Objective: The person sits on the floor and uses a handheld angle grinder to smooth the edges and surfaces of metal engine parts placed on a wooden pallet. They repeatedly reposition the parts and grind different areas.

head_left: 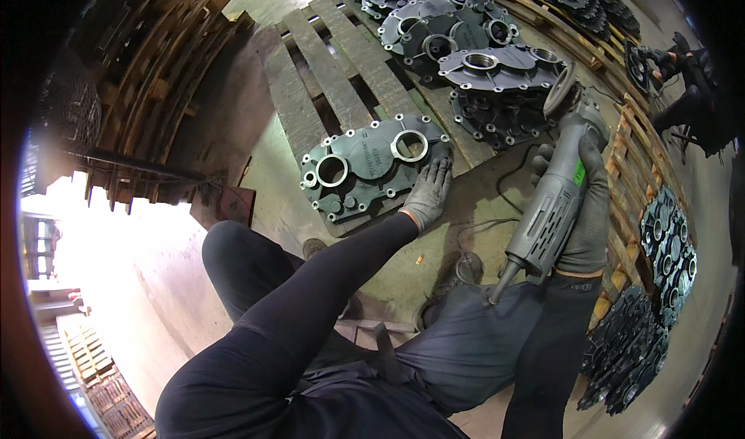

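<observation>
A grey-green metal cover casting (372, 153) with two large round holes lies on the near end of a wooden pallet (330, 58). My left hand (428, 194), in a grey glove, rests on the casting's near right edge with its fingers stretched out. In my gloved right hand (587, 218) is a grey angle grinder (552, 202), its body slanting up and away from me. The grinder's round disc (560, 91) is at the top, near a stack of similar castings (500, 68). My right fingertips show on the left side of the grinder body.
More castings (431, 16) are piled along the pallet's far right side. At right stand another pallet (630, 175) and castings (669, 256). Stacked pallets (159, 74) rise at left. The grinder's cord (489, 223) trails over the floor by my feet. A person (694, 101) works at far right.
</observation>
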